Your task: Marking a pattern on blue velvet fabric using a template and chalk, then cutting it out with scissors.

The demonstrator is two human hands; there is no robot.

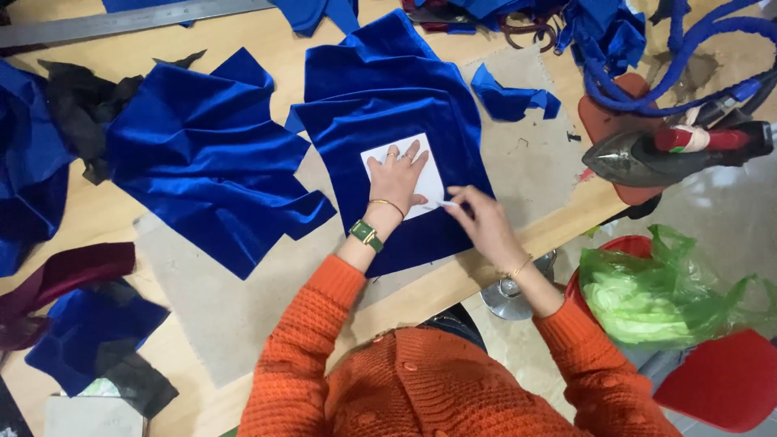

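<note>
Covering the middle of the desk [243,324], a blue velvet piece [380,113] lies flat with a white square template [430,182] on it. The left hand [395,171] presses open-palmed on the template. The right hand [477,218], just right of the template's lower corner, pinches a small white marker [447,204] pointing left toward that edge.

Two hands [396,174], one white paper square [426,174], one iron [647,158], one green bag [647,295].
</note>
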